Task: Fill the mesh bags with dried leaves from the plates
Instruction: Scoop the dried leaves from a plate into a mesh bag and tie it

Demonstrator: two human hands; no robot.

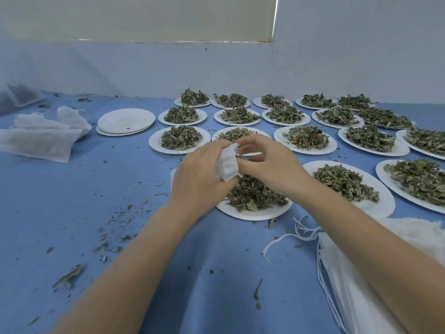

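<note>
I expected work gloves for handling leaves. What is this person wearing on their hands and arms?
Nothing that shows. The left hand and the right hand are bare, without gloves, rings, or a watch. Both forearms are uncovered to the picture's lower edge, with no sleeve in view.

Blue cloth [72,189] — leaf crumbs [113,239] scattered — below a pale wall [216,68].

Blue cloth [72,189]: leaf-heaped plates [181,138], empty plate stack [125,120], mesh bags [41,133], crumbs.
</note>
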